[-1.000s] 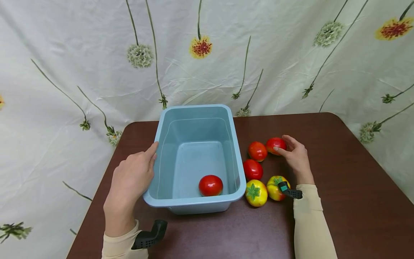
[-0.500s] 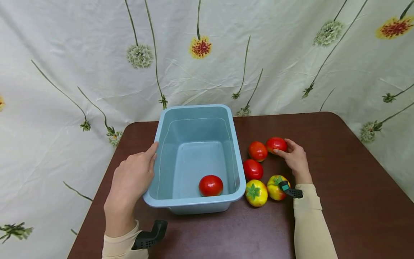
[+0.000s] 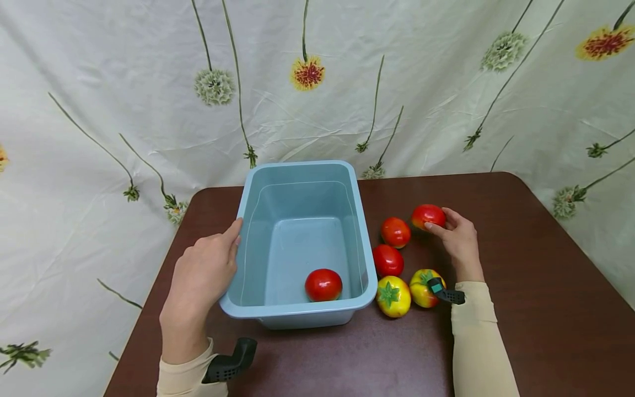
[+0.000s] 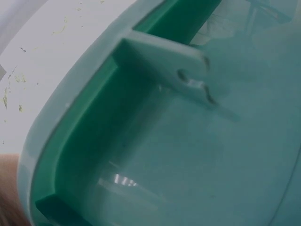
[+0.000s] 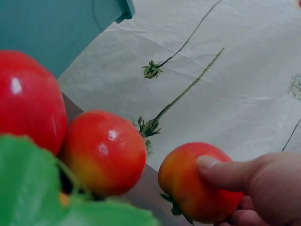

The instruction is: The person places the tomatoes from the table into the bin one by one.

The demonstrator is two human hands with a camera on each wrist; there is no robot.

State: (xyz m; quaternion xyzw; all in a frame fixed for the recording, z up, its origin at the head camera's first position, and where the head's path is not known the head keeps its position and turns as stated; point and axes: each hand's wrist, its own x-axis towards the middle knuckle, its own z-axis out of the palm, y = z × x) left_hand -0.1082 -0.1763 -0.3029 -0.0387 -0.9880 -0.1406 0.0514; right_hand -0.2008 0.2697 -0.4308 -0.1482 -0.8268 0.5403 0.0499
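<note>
My right hand [image 3: 462, 242] pinches a red tomato [image 3: 428, 216] between thumb and fingers, just off the others at the back of the group. In the right wrist view the thumb presses this tomato's [image 5: 200, 181] side, and its green leafy end faces down. My left hand [image 3: 203, 270] holds the left rim of a light blue plastic bin [image 3: 297, 310]; some of its fingers are hidden. Inside the bin, near its front wall, lies one red tomato [image 3: 323, 285]. The left wrist view shows mostly the bin's ribbed rim [image 4: 70, 108] from close up.
Beside the bin's right wall sit two red tomatoes, a rear one [image 3: 395, 232] and a nearer one [image 3: 388, 260]. Two yellow-red ones with green tops, left [image 3: 393, 296] and right [image 3: 423, 288], lie closer to me. A flowered cloth [image 3: 421, 82] hangs behind the brown table [image 3: 541, 264].
My right hand has closed its fingers on the rear tomato and shifted it slightly back and to the right, apart from its neighbour. The left hand and bin stay put.
</note>
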